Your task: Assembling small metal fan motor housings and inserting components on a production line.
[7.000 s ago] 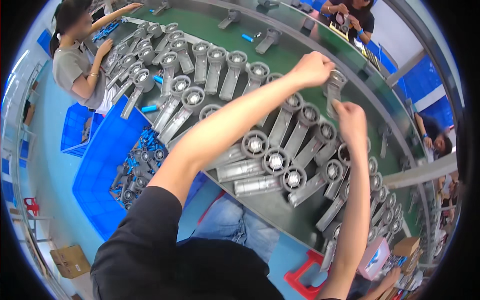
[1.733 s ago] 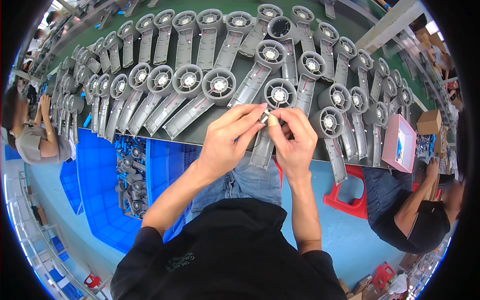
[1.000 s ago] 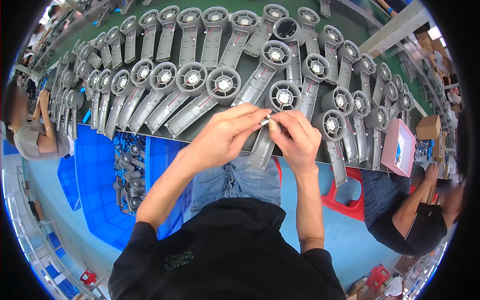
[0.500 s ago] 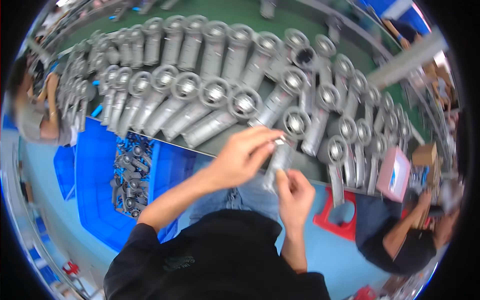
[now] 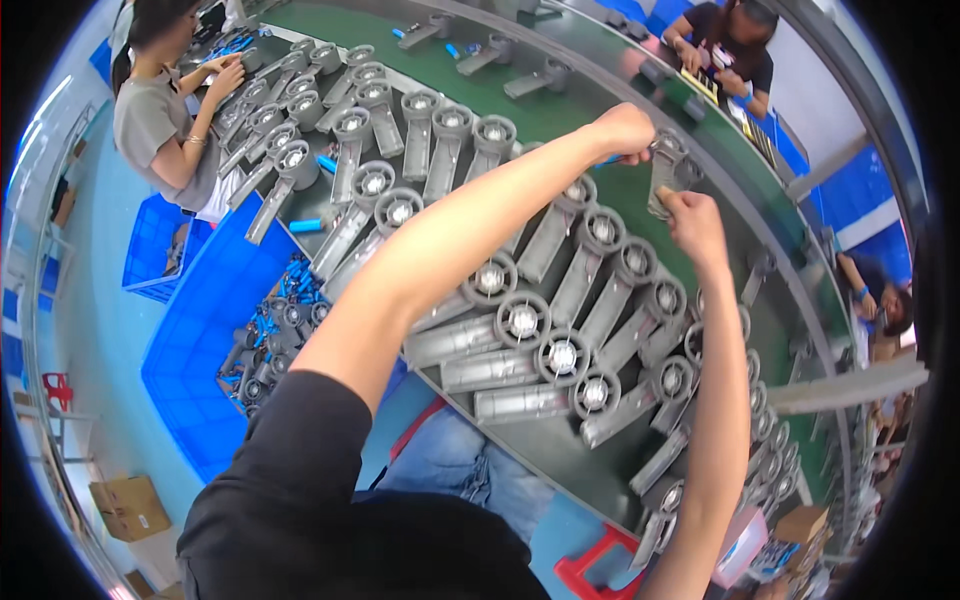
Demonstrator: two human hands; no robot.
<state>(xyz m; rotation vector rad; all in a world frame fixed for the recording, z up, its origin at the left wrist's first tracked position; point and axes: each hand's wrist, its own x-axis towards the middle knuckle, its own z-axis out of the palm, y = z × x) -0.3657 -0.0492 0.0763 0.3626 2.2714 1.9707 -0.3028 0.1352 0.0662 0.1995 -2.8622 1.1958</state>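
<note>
Stretched far out over the green belt, my right hand (image 5: pixel 695 228) is closed on the handle end of a grey handheld fan body (image 5: pixel 662 178), its round head pointing away from me. Beside that head is my left hand (image 5: pixel 625 132), fingers curled into a fist. A bit of blue shows under its fingers; whether the hand holds it or it lies behind, I cannot tell. Below my arms, rows of similar grey fan bodies (image 5: pixel 562 357) lie on the dark table, round grilles toward the belt and handles toward me.
A blue bin (image 5: pixel 190 370) with fan parts and blue cylinders stands at left. A co-worker (image 5: pixel 165 110) handles fans at far left; another person (image 5: pixel 735 50) works across the belt (image 5: pixel 370 30). A red stool (image 5: pixel 590 572) and pink box (image 5: pixel 738 548) are lower right.
Both hands have moved from the table's near edge out to the belt, with the fan body in the right hand. The view has turned, bringing the left co-worker and belt further in.
</note>
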